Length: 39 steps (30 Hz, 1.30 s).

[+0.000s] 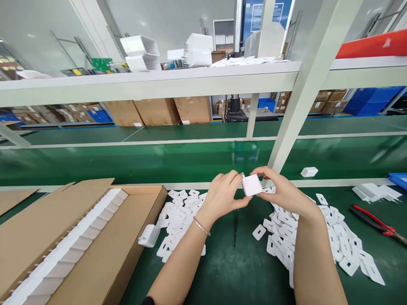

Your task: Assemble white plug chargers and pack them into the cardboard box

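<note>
Both hands meet around a white, box-shaped charger body (252, 185) held above the green mat. My left hand (223, 192) grips its left side between thumb and fingers, with a small metal prong showing at its top left corner. The fingers of my right hand (276, 188) pinch its right side. Flat white plates with slots lie in one pile (179, 216) beside my left forearm and in another pile (282, 231) around my right forearm. Below the charger body, a thin dark tool (235, 228) lies on the mat.
An open cardboard box (127, 245) with a white row of dividers is at the left, a white charger (149, 236) against its edge. Red-handled pliers (378, 222) and white chargers (370, 192) lie right. A slanted frame post (305, 93) rises behind my right hand.
</note>
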Motion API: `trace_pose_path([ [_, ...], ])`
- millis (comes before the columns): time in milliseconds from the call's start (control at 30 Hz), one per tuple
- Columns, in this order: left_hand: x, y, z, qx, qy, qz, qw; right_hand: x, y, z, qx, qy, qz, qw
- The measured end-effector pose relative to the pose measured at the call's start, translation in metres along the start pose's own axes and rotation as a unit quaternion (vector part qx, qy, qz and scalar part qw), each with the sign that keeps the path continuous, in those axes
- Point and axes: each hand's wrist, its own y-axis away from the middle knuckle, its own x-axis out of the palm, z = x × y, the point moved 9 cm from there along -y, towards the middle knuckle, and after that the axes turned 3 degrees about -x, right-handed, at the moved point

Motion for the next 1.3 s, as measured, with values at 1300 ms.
trace_pose_path([
  [1300, 0.015, 0.005, 0.017, -0.094, 0.204, 0.021, 0.974, -0.007, -0.001, -0.001, 0.012, -0.095, -0.019, 0.995],
])
